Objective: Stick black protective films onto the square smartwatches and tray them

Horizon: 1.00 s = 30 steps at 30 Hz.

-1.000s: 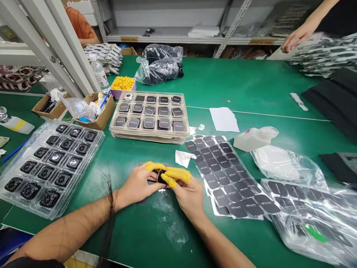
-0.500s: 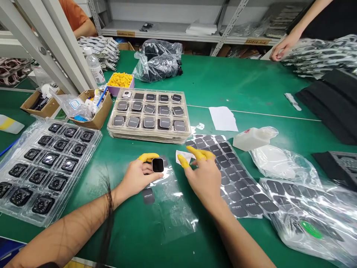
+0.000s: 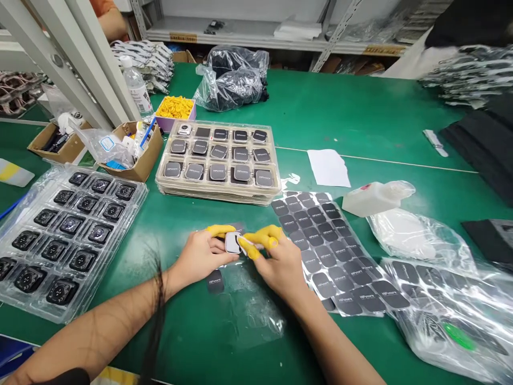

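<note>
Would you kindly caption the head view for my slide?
Left hand holds a watch while right hand touches it, above green table.

My fingers (image 3: 260, 236) cover most of the small square piece (image 3: 232, 242), so its face is unclear. The clear tray (image 3: 120, 235) runs off the left edge; the stacked packs (image 3: 468, 75) far right are blurred.

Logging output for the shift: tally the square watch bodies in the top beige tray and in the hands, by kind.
Dark-faced square watch bodies in the beige plastic tray: 14
Silver-backed square watch body in that tray: 1
Hand-held square watch body pinched by left hand and right hand: 1
Total: 16
</note>
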{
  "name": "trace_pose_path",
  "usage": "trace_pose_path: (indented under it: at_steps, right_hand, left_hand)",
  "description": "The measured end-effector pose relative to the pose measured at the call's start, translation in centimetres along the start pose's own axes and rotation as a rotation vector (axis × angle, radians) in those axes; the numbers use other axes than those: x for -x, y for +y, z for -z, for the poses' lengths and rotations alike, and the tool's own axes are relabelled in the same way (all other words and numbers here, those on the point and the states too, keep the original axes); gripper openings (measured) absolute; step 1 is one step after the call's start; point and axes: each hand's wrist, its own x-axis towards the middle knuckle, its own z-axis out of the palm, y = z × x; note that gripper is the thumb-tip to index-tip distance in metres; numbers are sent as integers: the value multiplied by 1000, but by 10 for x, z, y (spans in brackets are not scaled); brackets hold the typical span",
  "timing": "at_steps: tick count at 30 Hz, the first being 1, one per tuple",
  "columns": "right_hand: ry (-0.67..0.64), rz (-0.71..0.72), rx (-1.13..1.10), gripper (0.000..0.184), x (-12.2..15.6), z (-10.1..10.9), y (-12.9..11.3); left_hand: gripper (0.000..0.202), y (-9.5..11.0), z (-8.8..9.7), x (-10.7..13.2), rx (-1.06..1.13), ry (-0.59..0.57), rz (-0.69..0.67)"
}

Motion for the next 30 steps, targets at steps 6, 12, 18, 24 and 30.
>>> trace_pose_path:
  at_steps: [6,12,18,24,30]
  right_hand:
    - [21,-10,-19,5,2,-3,1]
    - [-10,-37,14,9,1,-8,4]
    - [-56,-35,256,29,14,25,6]
    - [-490,152,-143,48,25,5,-18]
    - [-275,151,-105,22,21,-6,-19]
  left_hand:
    - [60,-1,0,0,-29,-17,-8]
    - [58,1,-1,0,112,-16,-2]
    - [61,13,7,-9,369,-8,64]
    - [53,19,20,-10,442,-130,146]
    - [51,22,17,-3,462,-231,240]
